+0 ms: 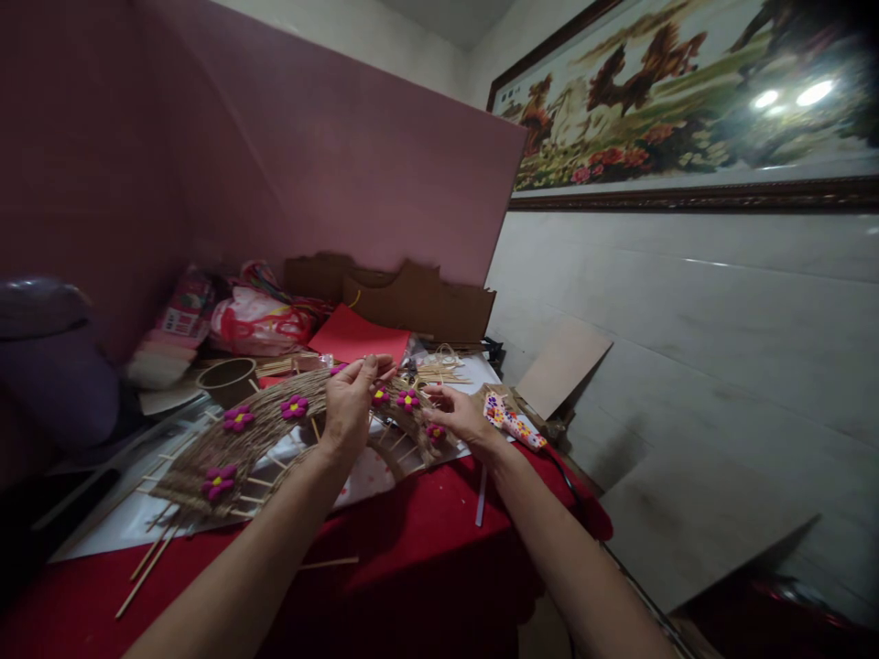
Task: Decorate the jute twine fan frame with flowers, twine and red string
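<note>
A fan-shaped twine weaving (pixel 267 444) on thin wooden sticks lies across the table, decorated with purple felt-like flowers (pixel 294 407) that have yellow centres. Over its upper middle is my left hand (pixel 352 403), fingers drawn together against the thumb; whatever they pinch is too small to make out. My right hand (pixel 459 414) is at the weaving's right end, beside a purple flower (pixel 407 400). Its fingers are bent, with a gap between forefinger and thumb and nothing visible there. A flower-patterned glue gun (pixel 509 423) lies just right of that hand.
A red cloth (pixel 405 540) covers the table, with a translucent glue stick (pixel 482 499) and loose wooden sticks (pixel 147 567) on it. Behind are red sheets (pixel 361 337), a plastic bag (pixel 261 320), a cardboard tube (pixel 226 380) and cut cardboard (pixel 405 297). A tiled wall stands at right.
</note>
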`<state>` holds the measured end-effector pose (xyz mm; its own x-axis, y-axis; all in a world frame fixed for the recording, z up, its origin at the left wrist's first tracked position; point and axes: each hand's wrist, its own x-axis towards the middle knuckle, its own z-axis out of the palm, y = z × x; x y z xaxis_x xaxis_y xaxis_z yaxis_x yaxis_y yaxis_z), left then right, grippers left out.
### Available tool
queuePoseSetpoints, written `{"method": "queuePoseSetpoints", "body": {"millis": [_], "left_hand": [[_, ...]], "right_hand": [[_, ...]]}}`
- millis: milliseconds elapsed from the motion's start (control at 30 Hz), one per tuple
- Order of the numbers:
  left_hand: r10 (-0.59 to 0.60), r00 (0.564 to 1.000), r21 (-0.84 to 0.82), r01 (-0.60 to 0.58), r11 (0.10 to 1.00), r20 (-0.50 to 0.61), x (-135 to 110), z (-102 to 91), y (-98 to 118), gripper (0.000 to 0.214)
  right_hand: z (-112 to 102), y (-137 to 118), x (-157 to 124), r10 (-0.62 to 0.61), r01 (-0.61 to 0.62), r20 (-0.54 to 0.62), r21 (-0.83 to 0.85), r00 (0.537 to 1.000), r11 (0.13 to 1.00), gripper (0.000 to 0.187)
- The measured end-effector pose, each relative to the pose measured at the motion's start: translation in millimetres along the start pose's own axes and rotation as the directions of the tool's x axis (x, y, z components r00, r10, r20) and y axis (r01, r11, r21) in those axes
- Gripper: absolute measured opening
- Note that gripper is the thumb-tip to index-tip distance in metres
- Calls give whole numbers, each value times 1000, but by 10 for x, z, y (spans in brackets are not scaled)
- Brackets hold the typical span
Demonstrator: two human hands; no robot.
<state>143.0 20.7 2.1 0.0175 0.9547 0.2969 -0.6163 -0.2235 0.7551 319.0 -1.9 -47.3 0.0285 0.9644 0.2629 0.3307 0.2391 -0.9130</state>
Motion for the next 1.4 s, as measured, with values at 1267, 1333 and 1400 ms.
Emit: {"method": "queuePoseSetpoints", "body": {"millis": [1267, 1333, 1400], "left_hand": [[-292, 924, 195, 248, 949, 245, -132, -35, -130, 61], [-293, 923, 216, 242, 946, 249, -141, -29, -123, 61], [-279, 924, 216, 225, 950, 262, -155, -15, -111, 57]], "right_hand": [[251, -577, -75, -224, 224, -10, 107, 974, 969, 20], [252, -575, -68, -203, 198, 10, 172, 979, 965, 25], [256, -575, -63, -179, 174, 5, 210, 984, 962, 30]]}}
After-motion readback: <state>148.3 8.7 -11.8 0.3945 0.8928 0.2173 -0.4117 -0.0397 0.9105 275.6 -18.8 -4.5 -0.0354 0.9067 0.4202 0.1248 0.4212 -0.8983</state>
